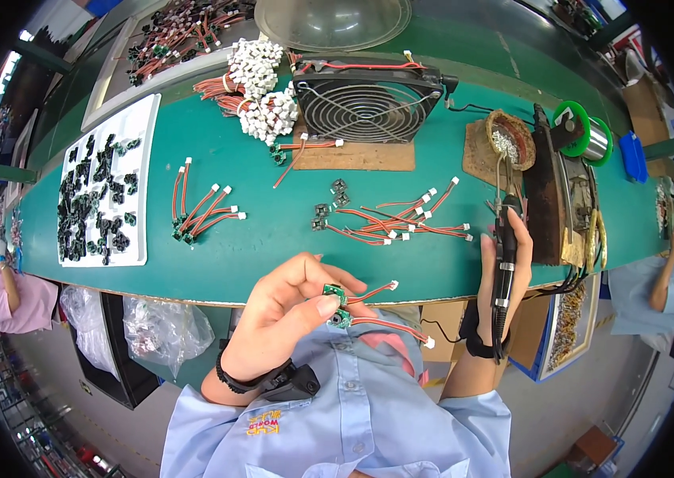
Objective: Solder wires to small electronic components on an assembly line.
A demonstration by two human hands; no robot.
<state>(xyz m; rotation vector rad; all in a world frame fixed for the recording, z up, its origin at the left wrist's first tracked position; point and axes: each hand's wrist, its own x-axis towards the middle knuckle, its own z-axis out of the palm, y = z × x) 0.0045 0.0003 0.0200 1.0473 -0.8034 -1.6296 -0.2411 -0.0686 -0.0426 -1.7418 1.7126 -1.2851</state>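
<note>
My left hand (277, 319) pinches small green circuit boards (338, 317) between thumb and fingers, just over the near edge of the table. Red and dark wires (388, 326) with white plugs trail from them to the right. In my right hand (522, 247) is a soldering iron (504, 275), held upright with its tip pointing away from me. The tip reaches toward a round brown dish (529, 143) with silvery bits in it. Between my hands and the fan lie loose wire leads (388, 223) and a few small dark modules (321, 215).
A black fan (365, 107) stands at the back on brown board. Bundled white-plug wires (269, 115) lie beside it. At left are a white tray (146, 119) of black parts and wired boards (185, 231). A green solder spool (598, 142) stands at right. Other people sit at both sides.
</note>
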